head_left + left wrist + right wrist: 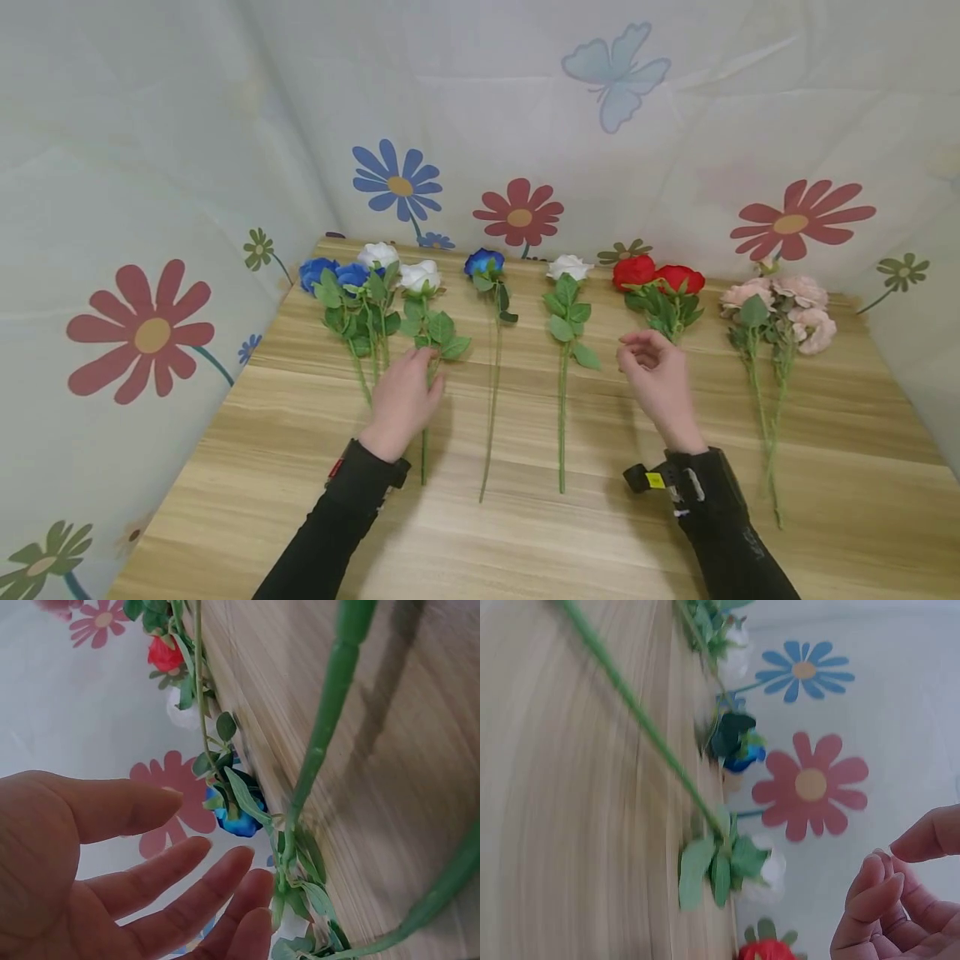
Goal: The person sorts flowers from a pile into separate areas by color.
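Observation:
My left hand [405,396] hovers over the stem of a white rose [420,275] at the left of the row. In the left wrist view its fingers [180,889] are spread and loosely bent beside a green stem [330,705], with nothing between them and the thumb. Just below the red roses [660,275] is my right hand [660,383], raised over the table. Its fingers [885,900] hang loosely curled and hold nothing, the thumb a little apart. Between the hands lie a single blue rose [484,263] and a single white rose [569,267], stems toward me.
Blue roses [318,273] and another white rose [377,254] lie bunched at the far left. Pale pink flowers [810,329] with long stems are at the right. A flower-print cloth [465,100] stands behind the wooden table [510,550] and along its sides.

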{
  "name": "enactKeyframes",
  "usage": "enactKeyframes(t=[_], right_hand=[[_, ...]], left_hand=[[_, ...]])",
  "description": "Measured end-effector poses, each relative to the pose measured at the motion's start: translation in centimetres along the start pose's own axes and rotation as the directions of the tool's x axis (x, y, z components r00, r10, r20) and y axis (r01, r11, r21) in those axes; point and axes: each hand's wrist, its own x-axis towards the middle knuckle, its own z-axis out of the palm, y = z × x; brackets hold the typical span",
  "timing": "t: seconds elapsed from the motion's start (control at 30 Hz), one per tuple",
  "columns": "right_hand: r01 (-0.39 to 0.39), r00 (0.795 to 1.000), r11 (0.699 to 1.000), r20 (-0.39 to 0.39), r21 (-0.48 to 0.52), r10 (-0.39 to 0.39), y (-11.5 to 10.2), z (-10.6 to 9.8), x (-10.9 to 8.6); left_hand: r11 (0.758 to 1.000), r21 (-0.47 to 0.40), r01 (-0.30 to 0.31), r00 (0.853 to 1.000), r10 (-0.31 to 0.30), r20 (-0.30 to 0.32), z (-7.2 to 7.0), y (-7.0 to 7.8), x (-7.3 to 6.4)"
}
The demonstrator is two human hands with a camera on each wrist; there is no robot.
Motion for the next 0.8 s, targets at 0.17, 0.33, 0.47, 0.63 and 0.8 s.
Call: enactKeyframes(t=[0.17, 0.33, 0.47, 0.63, 0.8], right_hand=[[-0.039, 0.996, 0.995, 0.088, 0.088, 0.032, -1.2, 2.2, 0.1], [-0.063, 0.986, 0.987, 0.159, 0.147, 0.040, -2.0, 4.3, -0.1], [-0.085, 0.979, 0.981, 0.195, 0.173, 0.050, -2.1, 5.6, -0.3], [-0.128, 0.966, 0.972, 0.246, 0.197, 0.078, -2.4, 6.8, -0.5], [-0.165, 0.957, 0.962, 0.269, 0.216, 0.104, -2.6, 7.5, -0.7]], left_hand=[[0.999, 0.043, 0.033, 0.999, -0.034, 0.017, 0.0, -0.2, -0.3], [0.995, 0.085, 0.051, 0.998, -0.054, 0.038, 0.1, -0.5, -0.4], [0.993, 0.096, 0.072, 0.994, -0.080, 0.076, 0.2, -0.7, -0.4], [0.990, 0.111, 0.086, 0.990, -0.097, 0.100, 0.4, -0.9, -0.2], [0.988, 0.111, 0.105, 0.986, -0.118, 0.120, 0.6, -0.9, -0.1]])
